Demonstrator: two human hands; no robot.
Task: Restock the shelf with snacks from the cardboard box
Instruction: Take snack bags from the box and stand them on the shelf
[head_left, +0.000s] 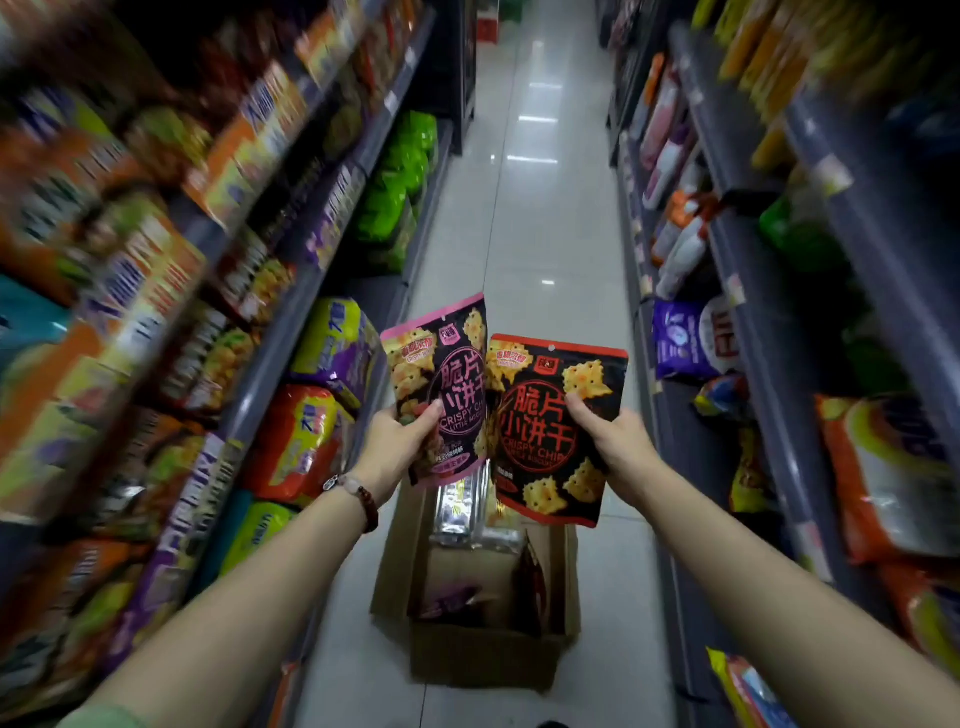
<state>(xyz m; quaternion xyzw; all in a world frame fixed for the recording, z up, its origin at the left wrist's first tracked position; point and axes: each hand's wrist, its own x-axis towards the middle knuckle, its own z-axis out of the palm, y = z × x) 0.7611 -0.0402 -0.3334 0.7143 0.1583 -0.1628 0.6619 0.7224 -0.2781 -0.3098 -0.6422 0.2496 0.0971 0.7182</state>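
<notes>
— Packets' orientation?
— Pink packet and red packet upright, long axes vertical, above the cardboard box.
— Hands?
— Left hand closed on pink; right hand closed on red.

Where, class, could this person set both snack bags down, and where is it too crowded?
Free: the tiled aisle floor beyond the cardboard box, between the two shelf runs. The box also shows bare room near its front. Crowded: the left shelves and right shelves, packed with packets; any gaps are too blurred to tell.
</notes>
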